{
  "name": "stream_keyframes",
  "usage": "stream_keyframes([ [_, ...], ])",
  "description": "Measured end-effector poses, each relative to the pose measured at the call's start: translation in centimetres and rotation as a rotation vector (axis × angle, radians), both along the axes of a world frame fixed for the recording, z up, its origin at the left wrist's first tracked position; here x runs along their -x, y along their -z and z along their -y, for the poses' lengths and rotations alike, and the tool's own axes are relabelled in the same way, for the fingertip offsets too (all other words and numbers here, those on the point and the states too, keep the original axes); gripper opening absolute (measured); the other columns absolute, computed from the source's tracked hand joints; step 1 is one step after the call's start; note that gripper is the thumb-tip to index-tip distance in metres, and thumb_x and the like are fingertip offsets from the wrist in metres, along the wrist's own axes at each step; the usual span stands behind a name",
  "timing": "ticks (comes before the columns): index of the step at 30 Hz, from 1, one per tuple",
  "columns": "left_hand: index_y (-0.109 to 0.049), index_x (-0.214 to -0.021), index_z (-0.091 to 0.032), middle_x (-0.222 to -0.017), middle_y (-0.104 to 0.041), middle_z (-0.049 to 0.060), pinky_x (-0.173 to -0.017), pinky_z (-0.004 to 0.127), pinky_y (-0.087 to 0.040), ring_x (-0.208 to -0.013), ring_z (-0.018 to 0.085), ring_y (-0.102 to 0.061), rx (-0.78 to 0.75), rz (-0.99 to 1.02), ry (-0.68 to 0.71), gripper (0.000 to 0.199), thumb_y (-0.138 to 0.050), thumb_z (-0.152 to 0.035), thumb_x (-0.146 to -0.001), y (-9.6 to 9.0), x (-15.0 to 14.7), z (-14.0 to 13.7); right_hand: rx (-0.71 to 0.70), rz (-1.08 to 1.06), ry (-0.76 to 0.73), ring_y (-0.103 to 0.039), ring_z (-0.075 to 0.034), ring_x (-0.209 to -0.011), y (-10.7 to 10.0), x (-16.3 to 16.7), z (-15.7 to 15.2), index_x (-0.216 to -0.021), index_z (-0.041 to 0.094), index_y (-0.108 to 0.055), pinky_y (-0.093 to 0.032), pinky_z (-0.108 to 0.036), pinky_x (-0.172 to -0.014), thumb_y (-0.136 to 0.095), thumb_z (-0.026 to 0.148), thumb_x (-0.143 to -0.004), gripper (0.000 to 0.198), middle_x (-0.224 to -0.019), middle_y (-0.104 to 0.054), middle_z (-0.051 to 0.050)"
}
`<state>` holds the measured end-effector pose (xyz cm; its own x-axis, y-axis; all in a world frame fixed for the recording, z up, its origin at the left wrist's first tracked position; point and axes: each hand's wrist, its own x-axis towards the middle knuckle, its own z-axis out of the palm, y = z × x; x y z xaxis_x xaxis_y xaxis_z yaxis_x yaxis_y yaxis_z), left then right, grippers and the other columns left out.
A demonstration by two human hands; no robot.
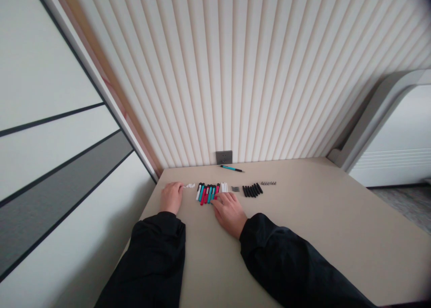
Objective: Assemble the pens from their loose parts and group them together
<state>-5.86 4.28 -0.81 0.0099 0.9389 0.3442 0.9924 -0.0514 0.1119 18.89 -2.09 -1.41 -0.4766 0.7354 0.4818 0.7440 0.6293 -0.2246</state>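
At the left end of the table my left hand [172,197] rests with its fingers bent together. Its fingertips are beside a few small white pieces [190,186]; anything between them is too small to make out. My right hand [230,212] reaches over the near right side of a row of pen barrels [202,195] in white, teal and red with dark ends. The thumb and fingers close at the lower end of a pen barrel there. Thin white refill-like sticks [224,187] lie just beyond this hand, partly covered by it.
Farther right lie small grey springs [235,189], several black grip sleeves [252,191] and small metallic tips [268,183]. A teal and black pen [232,168] lies at the back of the beige table [303,218], below a wall socket [224,157]. A white panel [67,236] borders the left side.
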Motion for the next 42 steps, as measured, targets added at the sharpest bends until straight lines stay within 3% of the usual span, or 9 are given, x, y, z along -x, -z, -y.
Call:
stream_keyframes([
  [14,-0.062,-0.085,-0.019,-0.093,-0.065,0.008,-0.076,0.033,-0.039,-0.092,0.025,-0.056,-0.007,-0.071,-0.104,0.018,-0.044,-0.022,-0.089,-0.34,-0.39,0.45,0.003,0.017,0.001,-0.049,-0.022,-0.104,-0.26,-0.15,0.1,-0.106,0.021,-0.061,-0.035,-0.038,-0.093,-0.052,0.018,-0.089,0.019,-0.108,-0.058,-0.009],
  [30,-0.065,-0.095,-0.021,-0.095,-0.067,0.007,-0.076,0.032,-0.04,-0.095,0.024,-0.058,0.03,-0.038,-0.08,0.019,-0.046,-0.023,-0.089,-0.53,-0.83,0.43,-0.004,0.01,0.003,-0.05,-0.023,-0.103,-0.16,-0.1,0.07,-0.106,0.02,-0.062,-0.035,-0.039,-0.092,-0.054,0.017,-0.088,0.02,-0.106,-0.058,-0.009],
  [42,-0.067,-0.09,-0.02,-0.093,-0.065,0.008,-0.076,0.033,-0.041,-0.093,0.025,-0.057,0.032,-0.045,-0.081,0.026,-0.044,-0.03,-0.092,-0.45,-0.71,0.36,-0.009,0.008,0.002,-0.05,-0.023,-0.103,-0.08,-0.06,0.04,-0.106,0.02,-0.062,-0.035,-0.039,-0.092,-0.054,0.018,-0.088,0.019,-0.106,-0.059,-0.01],
])
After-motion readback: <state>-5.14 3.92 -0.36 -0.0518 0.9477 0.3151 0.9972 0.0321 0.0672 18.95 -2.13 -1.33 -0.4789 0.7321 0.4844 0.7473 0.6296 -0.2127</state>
